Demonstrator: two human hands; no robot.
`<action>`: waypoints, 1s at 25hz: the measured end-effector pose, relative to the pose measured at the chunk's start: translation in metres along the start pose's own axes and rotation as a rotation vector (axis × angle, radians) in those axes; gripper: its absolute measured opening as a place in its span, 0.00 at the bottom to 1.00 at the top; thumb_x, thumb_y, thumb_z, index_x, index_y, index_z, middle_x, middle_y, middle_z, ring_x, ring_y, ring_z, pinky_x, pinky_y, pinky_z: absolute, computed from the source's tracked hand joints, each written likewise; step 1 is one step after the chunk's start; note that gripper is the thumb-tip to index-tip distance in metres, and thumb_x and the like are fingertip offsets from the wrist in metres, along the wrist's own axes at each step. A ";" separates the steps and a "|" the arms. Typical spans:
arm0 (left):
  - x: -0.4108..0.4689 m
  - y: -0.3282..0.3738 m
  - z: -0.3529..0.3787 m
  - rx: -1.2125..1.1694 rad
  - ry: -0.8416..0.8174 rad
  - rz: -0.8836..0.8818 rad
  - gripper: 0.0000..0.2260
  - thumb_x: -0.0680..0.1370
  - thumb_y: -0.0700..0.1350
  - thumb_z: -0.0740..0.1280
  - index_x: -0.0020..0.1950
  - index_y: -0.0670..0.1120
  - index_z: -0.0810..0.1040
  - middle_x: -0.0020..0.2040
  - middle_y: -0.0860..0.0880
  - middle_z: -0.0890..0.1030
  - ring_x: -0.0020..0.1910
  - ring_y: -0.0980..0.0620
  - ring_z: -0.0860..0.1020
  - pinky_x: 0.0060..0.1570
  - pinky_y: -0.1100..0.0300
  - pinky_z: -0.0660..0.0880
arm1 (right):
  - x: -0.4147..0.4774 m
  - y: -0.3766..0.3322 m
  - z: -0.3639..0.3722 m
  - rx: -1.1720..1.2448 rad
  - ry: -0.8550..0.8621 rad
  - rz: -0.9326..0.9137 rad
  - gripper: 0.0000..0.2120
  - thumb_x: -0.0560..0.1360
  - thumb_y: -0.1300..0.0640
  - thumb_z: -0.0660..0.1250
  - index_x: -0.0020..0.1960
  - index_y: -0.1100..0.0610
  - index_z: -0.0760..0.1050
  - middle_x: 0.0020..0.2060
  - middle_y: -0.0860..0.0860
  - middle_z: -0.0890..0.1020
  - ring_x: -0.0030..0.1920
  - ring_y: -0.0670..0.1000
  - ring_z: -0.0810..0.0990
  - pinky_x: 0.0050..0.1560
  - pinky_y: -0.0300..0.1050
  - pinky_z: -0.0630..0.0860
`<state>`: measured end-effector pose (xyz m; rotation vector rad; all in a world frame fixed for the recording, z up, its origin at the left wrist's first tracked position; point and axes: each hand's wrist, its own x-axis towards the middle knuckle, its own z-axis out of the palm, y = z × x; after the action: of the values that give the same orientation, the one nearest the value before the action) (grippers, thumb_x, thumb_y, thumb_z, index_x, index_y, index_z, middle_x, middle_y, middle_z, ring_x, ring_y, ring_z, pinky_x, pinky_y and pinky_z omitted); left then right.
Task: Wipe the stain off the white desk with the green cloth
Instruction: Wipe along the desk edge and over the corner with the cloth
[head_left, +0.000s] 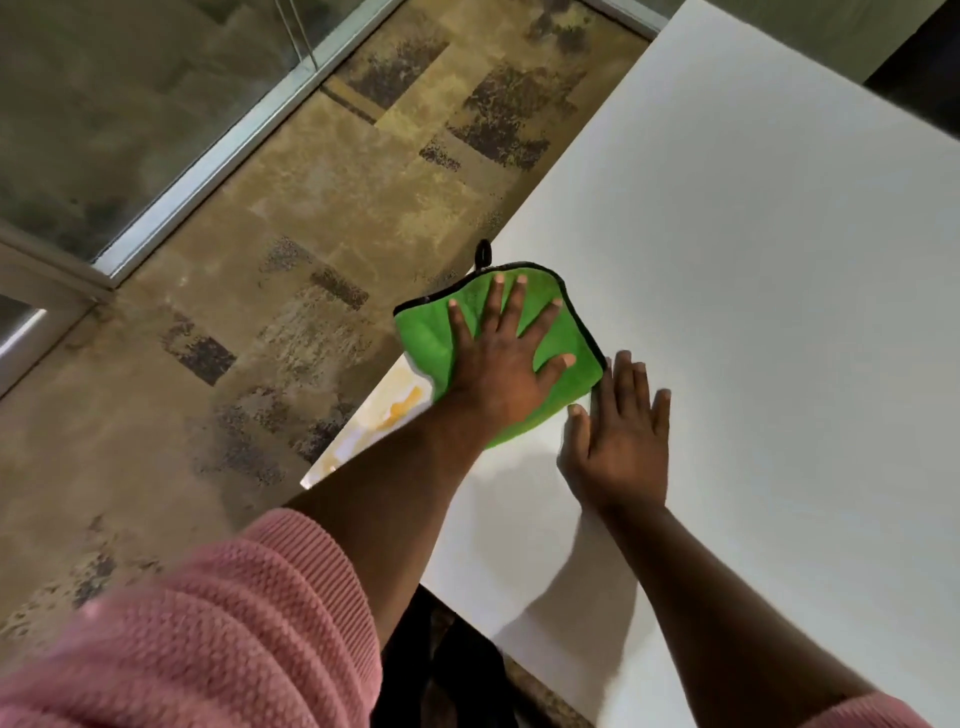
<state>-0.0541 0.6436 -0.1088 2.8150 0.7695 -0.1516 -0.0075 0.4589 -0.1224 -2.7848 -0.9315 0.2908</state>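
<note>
Clearly soft and light, the cloth (563, 358) wants flat-palm pressure: left hand (501, 358) splayed atop it, right hand (621, 441) open on tabletop (779, 312), stain (395, 410) beside.

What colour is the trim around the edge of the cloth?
Black, running round the green cloth with a small black loop at its corner; the head view shows it.

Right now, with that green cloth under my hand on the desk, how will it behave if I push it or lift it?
The green cloth looks soft and floppy: it lies flat with rounded corners, so lifted it would probably droop. Pushed, it likely slides easily on the smooth white desk and may bunch unless the left hand presses it flat. It seems light.
</note>
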 end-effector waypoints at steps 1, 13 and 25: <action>0.000 0.000 0.004 0.015 0.056 -0.007 0.32 0.80 0.71 0.52 0.83 0.61 0.57 0.86 0.46 0.53 0.85 0.41 0.49 0.76 0.24 0.48 | 0.002 0.001 0.002 -0.018 0.008 -0.005 0.33 0.82 0.44 0.50 0.85 0.53 0.51 0.85 0.54 0.53 0.85 0.54 0.48 0.83 0.63 0.47; -0.027 -0.003 0.014 -0.066 0.199 -0.176 0.29 0.81 0.67 0.56 0.82 0.60 0.63 0.85 0.47 0.58 0.85 0.42 0.53 0.76 0.27 0.51 | 0.000 -0.002 0.002 -0.052 0.036 -0.045 0.34 0.84 0.41 0.47 0.85 0.56 0.51 0.85 0.58 0.52 0.85 0.57 0.48 0.82 0.66 0.47; -0.079 -0.013 0.026 -0.026 0.213 -0.267 0.31 0.82 0.66 0.54 0.84 0.57 0.58 0.85 0.46 0.56 0.85 0.43 0.52 0.77 0.29 0.51 | -0.037 -0.040 0.010 0.019 0.074 -0.163 0.31 0.82 0.52 0.51 0.83 0.62 0.57 0.84 0.60 0.58 0.84 0.60 0.54 0.82 0.68 0.49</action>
<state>-0.1299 0.6095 -0.1241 2.7207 1.1847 0.1181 -0.0619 0.4687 -0.1173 -2.6619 -1.1225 0.1694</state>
